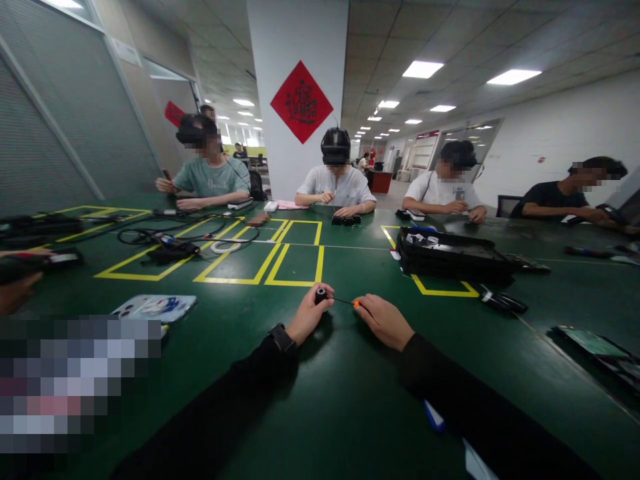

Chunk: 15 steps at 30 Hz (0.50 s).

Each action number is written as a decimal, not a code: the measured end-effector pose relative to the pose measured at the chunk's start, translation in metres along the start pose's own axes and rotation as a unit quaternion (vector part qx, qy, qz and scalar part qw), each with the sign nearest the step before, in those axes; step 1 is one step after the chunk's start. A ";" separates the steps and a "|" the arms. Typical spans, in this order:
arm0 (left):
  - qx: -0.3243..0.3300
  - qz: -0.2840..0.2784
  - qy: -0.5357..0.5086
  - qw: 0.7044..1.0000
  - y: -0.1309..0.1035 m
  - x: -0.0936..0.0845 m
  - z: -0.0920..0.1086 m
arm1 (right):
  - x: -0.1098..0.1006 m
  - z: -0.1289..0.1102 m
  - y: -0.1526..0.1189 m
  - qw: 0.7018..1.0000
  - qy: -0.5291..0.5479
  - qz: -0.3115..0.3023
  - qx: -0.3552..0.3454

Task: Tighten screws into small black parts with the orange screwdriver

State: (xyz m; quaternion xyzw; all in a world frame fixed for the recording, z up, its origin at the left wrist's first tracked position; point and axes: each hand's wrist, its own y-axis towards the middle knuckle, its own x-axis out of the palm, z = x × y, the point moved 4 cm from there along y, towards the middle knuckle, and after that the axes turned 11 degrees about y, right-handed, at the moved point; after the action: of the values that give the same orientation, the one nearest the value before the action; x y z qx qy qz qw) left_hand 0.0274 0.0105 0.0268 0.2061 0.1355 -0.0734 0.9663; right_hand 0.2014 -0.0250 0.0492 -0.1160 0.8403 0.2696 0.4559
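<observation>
Just above the green tabletop, my left hand [306, 315] is closed around a small black cylinder [321, 293] with a pale round centre on its end. My right hand [385, 321] pinches a thin screwdriver [342, 301], its orange part showing at the fingertips and the rest of the handle hidden in the palm. The dark shaft points left, reaching the left fingers beside the cylinder. Whether its tip touches the cylinder is hidden. A black watch [283, 339] is on my left wrist.
A stack of black trays [450, 253] stands right of my hands, near a dark tool [504, 301]. A phone [155, 307] lies left, with cables [170, 243] beyond. Yellow tape rectangles [295, 283] mark the green table [340, 413]. Several people sit opposite; another person's hand [20, 287] is at far left.
</observation>
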 end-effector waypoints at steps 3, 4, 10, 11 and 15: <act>0.008 0.006 0.030 0.999 0.000 -0.001 0.002 | -0.001 0.000 0.000 1.000 -0.015 0.012 -0.009; 0.006 0.009 0.036 0.999 -0.001 -0.001 0.002 | 0.000 0.000 -0.001 1.000 -0.013 0.017 -0.007; 0.000 -0.002 0.043 0.999 -0.001 0.001 -0.001 | 0.005 0.004 -0.003 0.999 0.036 0.029 0.018; -0.002 -0.008 0.045 0.999 -0.001 0.001 -0.002 | 0.005 0.004 -0.003 0.999 0.043 0.023 0.017; -0.009 -0.040 0.047 0.998 -0.001 0.001 -0.002 | 0.006 0.003 -0.002 0.998 0.057 -0.001 0.020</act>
State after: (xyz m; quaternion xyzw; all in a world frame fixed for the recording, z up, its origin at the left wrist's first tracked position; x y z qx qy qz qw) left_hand 0.0280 0.0104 0.0240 0.1948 0.1896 -0.1005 0.9571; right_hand 0.2014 -0.0248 0.0419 -0.1225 0.8701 0.2453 0.4095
